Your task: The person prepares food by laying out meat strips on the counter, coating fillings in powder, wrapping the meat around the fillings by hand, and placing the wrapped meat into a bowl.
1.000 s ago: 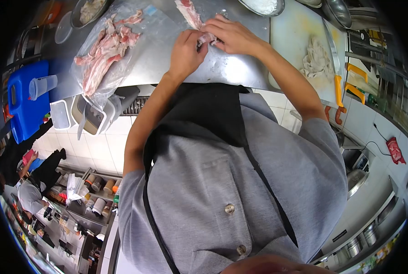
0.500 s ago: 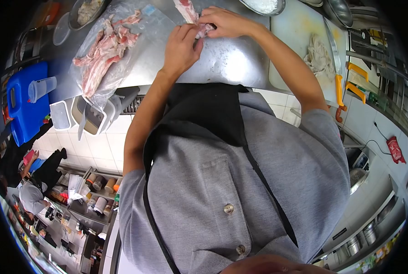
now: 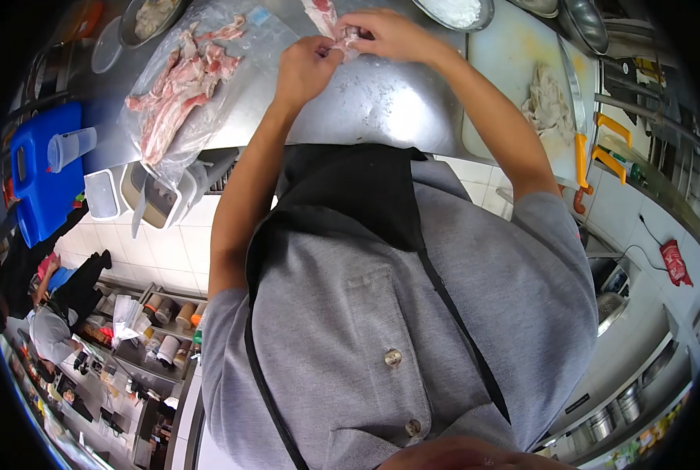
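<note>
At the top middle of the head view, a strip of raw pink and white meat extends over the steel table from between my hands. My right hand curls its fingers round the near end of this meat. Just left of it, my left hand is closed, thumb and fingers pinched at the same end. The fingers partly hide what they grip. To the left, several raw meat pieces lie on a clear plastic bag.
A bowl of white powder stands right of my hands. The cutting board bears a crumpled cloth and a yellow-handled knife. Bins and a blue container are at left. Another person is beyond.
My left hand has shifted slightly left and down, its fingers curling more tightly. My right hand has turned, with its fingers further over the end of the meat.
</note>
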### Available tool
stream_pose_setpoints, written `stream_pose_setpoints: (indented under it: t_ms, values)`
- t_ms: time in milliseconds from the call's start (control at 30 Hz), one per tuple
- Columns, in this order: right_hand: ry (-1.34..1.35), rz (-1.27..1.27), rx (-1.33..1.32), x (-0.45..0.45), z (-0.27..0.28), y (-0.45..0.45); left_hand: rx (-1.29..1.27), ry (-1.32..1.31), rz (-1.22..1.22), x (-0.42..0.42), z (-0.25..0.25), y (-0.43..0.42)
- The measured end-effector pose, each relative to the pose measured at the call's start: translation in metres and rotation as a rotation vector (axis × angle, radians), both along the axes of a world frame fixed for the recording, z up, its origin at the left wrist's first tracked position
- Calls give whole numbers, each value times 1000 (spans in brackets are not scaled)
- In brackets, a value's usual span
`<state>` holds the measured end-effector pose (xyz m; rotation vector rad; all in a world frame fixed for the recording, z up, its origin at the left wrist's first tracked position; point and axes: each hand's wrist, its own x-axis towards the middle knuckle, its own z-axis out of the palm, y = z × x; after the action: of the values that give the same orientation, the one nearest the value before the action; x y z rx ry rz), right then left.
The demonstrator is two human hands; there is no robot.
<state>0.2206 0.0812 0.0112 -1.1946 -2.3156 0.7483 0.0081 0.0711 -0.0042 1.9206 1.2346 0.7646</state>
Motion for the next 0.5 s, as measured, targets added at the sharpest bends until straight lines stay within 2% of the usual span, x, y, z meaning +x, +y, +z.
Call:
stream_pose_setpoints:
  t_ms: [33,100,233,300,367,400,467,500]
  values:
    - [0,5,-1,1,1,-5,-48,13,-15,0,1,3]
    - [-111,42,252,1,4,-19,-95,25,-29,0,4,8]
    - [-164,88,282,1,1,-23,-159,67,15,1,9,10]
    - [-127,95,205,1,-3,-16,-175,102,34,0,9,9]
    - [-102,90,184,0,-11,-7,262,-24,43,-2,3,3]
    - [-79,87,159,0,-14,-2,264,-22,41,-3,6,1]
    - [-82,70,107,-1,-20,8,544,44,-184,-4,11,-5]
    - [-86,57,57,-1,-23,14,543,44,-183,-3,7,-4]
